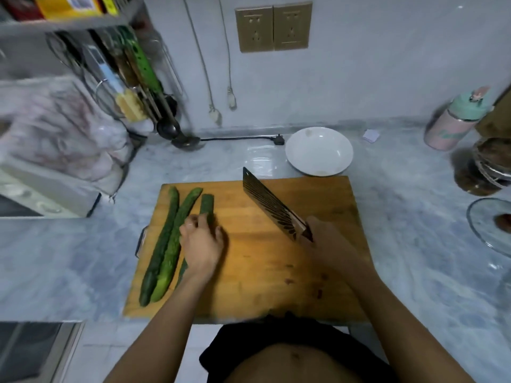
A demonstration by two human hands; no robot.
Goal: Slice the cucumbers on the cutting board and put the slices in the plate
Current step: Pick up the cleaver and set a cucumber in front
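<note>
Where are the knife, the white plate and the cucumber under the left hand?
knife (265, 201), head view, middle of the blade.
white plate (343, 150), head view, right inner wall.
cucumber (206, 204), head view, far end beyond the left hand (200, 241), point mid-hand.

Head-worn view, forward and down.

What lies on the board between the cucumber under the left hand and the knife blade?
Nothing: in the head view the cutting board is bare wood between the held cucumber and the knife.
</note>
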